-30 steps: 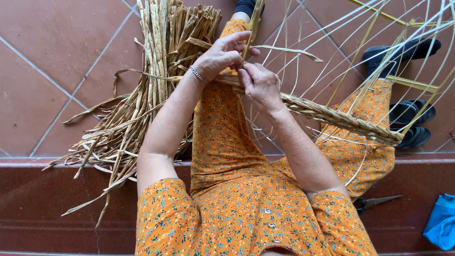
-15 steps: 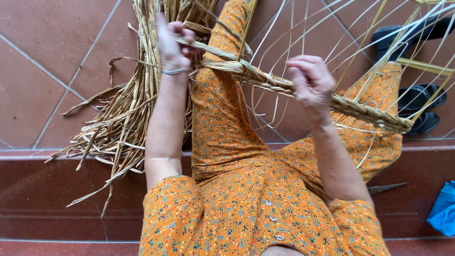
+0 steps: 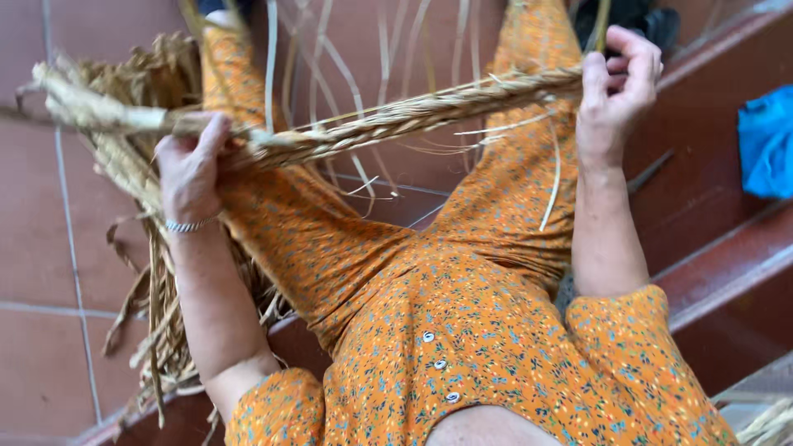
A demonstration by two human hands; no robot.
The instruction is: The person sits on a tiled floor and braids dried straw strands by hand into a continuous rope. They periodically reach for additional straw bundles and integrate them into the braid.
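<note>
A thick plaited rope of dry straw (image 3: 396, 120) stretches across my lap from upper left to upper right. My left hand (image 3: 192, 168), with a thin bracelet at the wrist, is closed around the rope's left part, where loose straw ends stick out. My right hand (image 3: 618, 89) grips the rope's right end, fingers curled over it. Long thin straw strands (image 3: 384, 58) hang loose above the rope. I wear an orange flowered dress (image 3: 462, 330).
A heap of dry straw (image 3: 140, 248) lies on the terracotta tiled floor (image 3: 41, 330) at left. I sit on a dark red step (image 3: 719, 272). A blue cloth (image 3: 768, 140) lies at right. A dark shoe (image 3: 636, 16) shows at top.
Both hands have moved apart along the plaited rope and lifted it; the left hand now grips it at left. The view has tilted and come closer.
</note>
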